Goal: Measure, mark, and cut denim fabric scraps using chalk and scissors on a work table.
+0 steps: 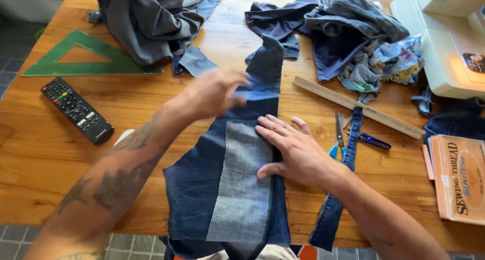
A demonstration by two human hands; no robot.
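A long patchwork of denim pieces (237,189), dark blue with a lighter grey-blue strip down its middle, lies on the wooden table (45,159) and hangs over the near edge. My right hand (293,149) rests flat on its right side, fingers spread, pressing it down. Blurred by motion, my left hand (214,93) hovers over the upper part of the denim with its fingers apart and nothing in it.
Grey clothes (151,17) and dark blue fabric scraps (333,32) are piled at the back. A green set square (76,58) and a black remote (76,110) lie left. Right: a wooden ruler (353,106), scissors (339,133), a denim strip (333,204), a sewing machine (444,42), a thread box (462,176).
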